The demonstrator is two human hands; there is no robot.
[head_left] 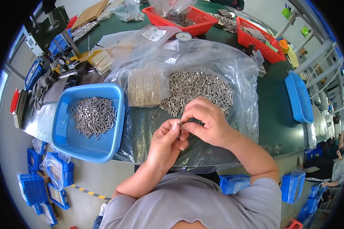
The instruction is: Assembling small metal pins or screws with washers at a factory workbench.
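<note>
While blue boxes stood on the floor at the far left, a blue perforated basket sat on the green table with a heap of short metal pins inside. Right of it, a brownish block lay under clear plastic. Next came the left hand, its thumb and fingertips pinched on a small metal part, most of which the fingers hid. That part was held up in front of a broad pile of loose pins spread over a plastic sheet. The right hand met the left from the other side, thumb and bent forefinger closed on the same part. Behind the pile stood one red basket, with another red basket farther right. Near the table's right edge was a blue tray.
</note>
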